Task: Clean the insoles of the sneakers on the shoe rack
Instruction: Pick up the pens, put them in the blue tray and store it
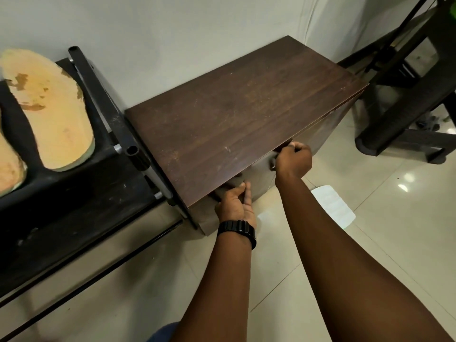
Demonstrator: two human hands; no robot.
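Shoe rack (74,193), left: insoles (49,107) out, blotchy; your left hand (235,206) and right hand (293,159) clutch the cabinet (246,114) front, so cleaning seems pending.

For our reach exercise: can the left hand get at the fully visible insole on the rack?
Probably yes: the insole lies uncovered on the rack with nothing between, though the left hand grips the cabinet front.

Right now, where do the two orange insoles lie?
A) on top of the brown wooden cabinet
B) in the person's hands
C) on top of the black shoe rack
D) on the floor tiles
C: the whole insole and the insole cut by the frame edge both rest on the black shoe rack, left of the wooden cabinet.
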